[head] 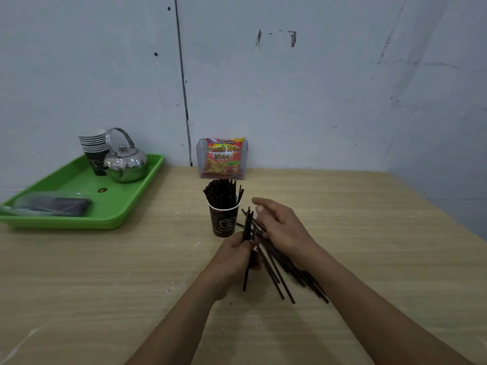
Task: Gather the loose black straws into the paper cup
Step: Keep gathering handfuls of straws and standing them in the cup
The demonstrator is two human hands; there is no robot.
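– Black straws [220, 191] stand packed in the paper cup [223, 219], which sits upright at the middle of the pale wooden table [105, 285]. Can we read the cup?
– We make out a coffee-cup emblem on its dark side; the lettering is too small for us.
– And our hands?
– Our left hand [234, 255] has its fingers curled round a small bundle [247, 225] of straws, held nearly upright just right of the cup. Our right hand [279, 225] hovers with fingers stretched out and loose above the loose straws [284, 270], which lie fanned on the table from beside the cup toward the near right. Whether its thumb touches them, we cannot tell.
– Any writing we can read?
– Yes. Beyond the cup, against the far wall, a clear plastic holder [201, 159] keeps a red snack packet [224, 158] printed "Kentang Goreng", "French Fries" and "2000".
– And on the left?
– We see a green tray [126, 204] carrying a shiny steel kettle [126, 164], stacked cups [93, 143] just beside it, and a clear bag [52, 205] of dark contents at the near end.
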